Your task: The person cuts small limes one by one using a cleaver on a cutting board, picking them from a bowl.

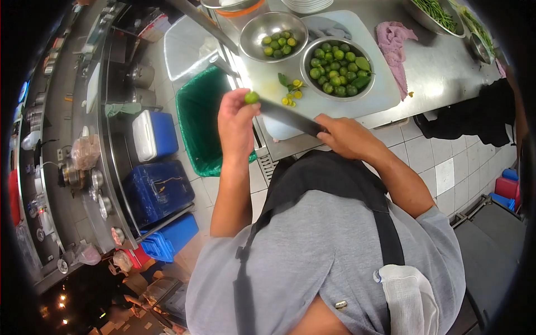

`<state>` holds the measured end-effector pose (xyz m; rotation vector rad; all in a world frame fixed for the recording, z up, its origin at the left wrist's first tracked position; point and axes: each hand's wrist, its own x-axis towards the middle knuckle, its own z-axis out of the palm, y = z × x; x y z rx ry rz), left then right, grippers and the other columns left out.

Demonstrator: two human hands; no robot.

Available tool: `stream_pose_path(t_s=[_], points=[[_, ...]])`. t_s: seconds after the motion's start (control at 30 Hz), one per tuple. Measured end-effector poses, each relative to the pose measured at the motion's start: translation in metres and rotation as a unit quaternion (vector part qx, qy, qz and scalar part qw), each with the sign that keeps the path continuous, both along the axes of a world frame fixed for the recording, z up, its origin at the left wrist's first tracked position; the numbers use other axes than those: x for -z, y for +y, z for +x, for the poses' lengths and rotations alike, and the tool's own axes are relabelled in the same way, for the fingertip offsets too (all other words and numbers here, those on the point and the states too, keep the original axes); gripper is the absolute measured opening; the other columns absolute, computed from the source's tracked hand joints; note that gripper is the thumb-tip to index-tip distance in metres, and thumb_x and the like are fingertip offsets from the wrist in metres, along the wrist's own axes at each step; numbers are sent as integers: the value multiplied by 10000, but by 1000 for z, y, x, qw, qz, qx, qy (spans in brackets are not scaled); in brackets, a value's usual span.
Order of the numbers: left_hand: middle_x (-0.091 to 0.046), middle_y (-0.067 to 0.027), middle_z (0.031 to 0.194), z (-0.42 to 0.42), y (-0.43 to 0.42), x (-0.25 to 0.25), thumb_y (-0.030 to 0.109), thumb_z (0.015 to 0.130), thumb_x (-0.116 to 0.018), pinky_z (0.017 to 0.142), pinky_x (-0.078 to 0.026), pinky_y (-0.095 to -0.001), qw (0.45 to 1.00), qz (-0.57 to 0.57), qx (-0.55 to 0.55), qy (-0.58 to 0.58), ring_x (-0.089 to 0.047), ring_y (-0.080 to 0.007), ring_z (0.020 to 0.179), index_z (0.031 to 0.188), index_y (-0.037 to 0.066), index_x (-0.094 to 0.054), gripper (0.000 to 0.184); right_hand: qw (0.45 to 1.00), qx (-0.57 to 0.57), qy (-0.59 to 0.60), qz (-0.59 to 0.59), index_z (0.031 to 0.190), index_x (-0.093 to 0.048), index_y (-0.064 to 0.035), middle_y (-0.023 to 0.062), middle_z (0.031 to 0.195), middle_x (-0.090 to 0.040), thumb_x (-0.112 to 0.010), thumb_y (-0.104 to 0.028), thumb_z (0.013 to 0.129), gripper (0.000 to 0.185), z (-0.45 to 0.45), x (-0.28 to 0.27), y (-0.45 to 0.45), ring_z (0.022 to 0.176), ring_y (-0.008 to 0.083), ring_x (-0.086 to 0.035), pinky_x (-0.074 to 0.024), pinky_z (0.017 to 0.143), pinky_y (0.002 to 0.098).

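Between the thumb and fingers of my left hand is a small green lime. My right hand grips a knife; its broad dark blade points left, with the tip end close to the lime. Past the blade lies a white cutting board, where small yellow-green cut pieces and a few leaves are scattered. A steel bowl full of whole green limes stands on the board. Beside it, another steel bowl contains fewer limes, some yellowish.
A green-lined bin stands on the floor left of the counter. A pink cloth hangs over the board's right side. Farther right is a bowl of green beans. Coolers and a steel shelf line the left.
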<state>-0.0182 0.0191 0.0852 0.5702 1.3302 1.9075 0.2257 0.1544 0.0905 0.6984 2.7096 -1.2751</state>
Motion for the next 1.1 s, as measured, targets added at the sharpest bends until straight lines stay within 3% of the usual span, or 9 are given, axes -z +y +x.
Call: stream_pose_path(t_s=[0.03, 0.17, 0.27, 0.3, 0.5, 0.8, 1.1], points=[[-679, -102, 1081, 1, -8, 6, -106, 875, -635, 844, -516, -297, 1000, 2, -13, -13, -647, -173, 950, 1210, 11, -611, 356, 1000, 18, -2, -1, 1227, -528, -30, 298, 990, -708, -599, -180, 1025, 262, 0, 2, 3, 976, 521, -665, -494, 841, 612], [-702, -67, 1071, 13, -9, 50, -70, 893, -651, 855, -527, -285, 958, -152, -70, 234, -675, -163, 938, 1163, 16, -675, 285, 997, 45, 17, 60, 1224, -491, -36, 299, 969, -705, -597, -175, 1027, 264, 1, 7, 11, 948, 537, -658, -482, 823, 630], [-689, -151, 1092, 18, 1, 76, -48, 834, -684, 921, -515, -416, 837, -193, -49, 509, -653, -338, 1030, 1185, 38, -691, 362, 998, 39, 7, 58, 1222, -472, -40, 301, 955, -703, -592, -168, 1029, 261, -1, 11, 14, 928, 544, -656, -475, 811, 639], [-673, -176, 1119, 20, 2, 78, -30, 836, -687, 954, -494, -467, 823, -192, -53, 531, -614, -400, 1078, 1181, 36, -694, 351, 997, 42, 5, 62, 1219, -470, -40, 302, 950, -703, -590, -166, 1030, 257, -2, 11, 14, 921, 546, -655, -474, 806, 640], [-671, -173, 1136, 25, -5, 77, 26, 873, -720, 935, -503, -454, 816, -154, -68, 553, -631, -386, 1061, 1163, 19, -699, 291, 995, 57, 21, 74, 1228, -469, -43, 301, 938, -698, -575, -163, 1036, 249, -2, 15, 12, 901, 541, -659, -480, 794, 636], [-686, -122, 1047, 21, -14, 89, 0, 898, -745, 853, -536, -357, 844, -154, -76, 508, -669, -247, 943, 1123, 9, -694, 231, 994, 45, 26, 100, 1265, -490, -67, 272, 974, -700, -566, -171, 1045, 255, 5, 16, -1, 886, 506, -675, -513, 786, 610], [-696, -115, 992, 19, -6, 81, 44, 882, -779, 844, -544, -373, 842, -197, -66, 497, -680, -256, 919, 1082, 16, -698, 218, 995, 25, 38, 85, 1277, -504, -76, 259, 1001, -705, -581, -174, 1040, 268, 8, 13, -1, 903, 507, -670, -509, 793, 601]])
